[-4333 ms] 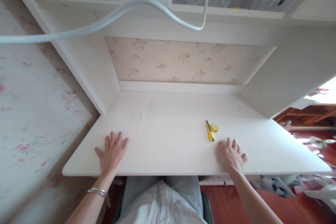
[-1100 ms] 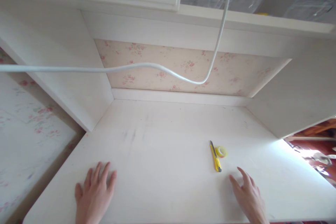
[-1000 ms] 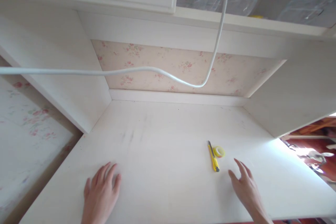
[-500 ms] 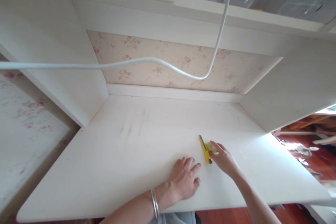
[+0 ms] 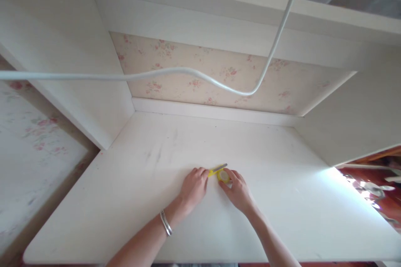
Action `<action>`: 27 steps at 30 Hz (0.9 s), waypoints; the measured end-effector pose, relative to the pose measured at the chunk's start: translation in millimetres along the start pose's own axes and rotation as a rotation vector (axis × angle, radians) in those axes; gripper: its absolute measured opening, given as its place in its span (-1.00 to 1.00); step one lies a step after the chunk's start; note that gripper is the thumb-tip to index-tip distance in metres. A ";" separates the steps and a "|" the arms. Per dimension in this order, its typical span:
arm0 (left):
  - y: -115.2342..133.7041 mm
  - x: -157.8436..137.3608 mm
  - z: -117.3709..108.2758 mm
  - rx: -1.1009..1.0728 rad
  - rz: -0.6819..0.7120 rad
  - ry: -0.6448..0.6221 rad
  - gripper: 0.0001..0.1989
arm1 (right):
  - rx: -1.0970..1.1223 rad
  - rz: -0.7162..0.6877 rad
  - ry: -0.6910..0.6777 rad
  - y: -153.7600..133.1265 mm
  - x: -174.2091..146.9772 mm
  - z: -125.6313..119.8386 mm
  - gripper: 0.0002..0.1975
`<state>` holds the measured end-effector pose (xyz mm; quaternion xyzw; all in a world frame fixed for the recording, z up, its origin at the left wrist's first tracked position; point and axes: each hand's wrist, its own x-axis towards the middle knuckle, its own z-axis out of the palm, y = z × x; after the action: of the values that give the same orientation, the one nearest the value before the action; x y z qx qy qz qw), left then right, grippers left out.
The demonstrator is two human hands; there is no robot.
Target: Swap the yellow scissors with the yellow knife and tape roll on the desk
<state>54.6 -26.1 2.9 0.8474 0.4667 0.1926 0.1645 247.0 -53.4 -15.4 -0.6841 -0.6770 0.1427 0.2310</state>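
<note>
Head view, down over desk [image 5: 282, 200]

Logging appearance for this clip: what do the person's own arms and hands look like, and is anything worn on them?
Both forearms are bare, with no sleeves in view and no gloves. The left hand has a thin silver bangle around its wrist. The right hand and its wrist carry no ring, watch or band that shows. Fingernails are too small to judge.
</note>
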 end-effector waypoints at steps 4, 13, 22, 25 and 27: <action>-59.2 1.4 -26.9 0.051 -0.084 0.103 -0.74 | 0.060 -0.043 -0.058 -40.3 27.8 21.9 -0.59; -169.0 -2.1 -79.7 0.174 -0.335 0.286 -0.69 | 0.098 -0.147 -0.120 -138.2 98.2 64.8 -0.54; -213.6 -15.5 -76.0 0.027 -0.380 0.368 -0.67 | -0.067 -0.200 -0.229 -199.4 136.0 103.2 -0.55; -214.0 -15.3 -76.2 0.040 -0.347 0.363 -0.68 | -0.125 -0.165 -0.230 -207.1 136.5 110.0 -0.59; -214.0 -15.0 -76.7 0.047 -0.318 0.358 -0.69 | -0.142 -0.158 -0.219 -209.0 135.9 111.9 -0.60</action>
<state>-145.2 77.9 -30.9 0.7192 0.6204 0.3004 0.0875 16.2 90.3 11.7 -0.6236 -0.7583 0.1493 0.1173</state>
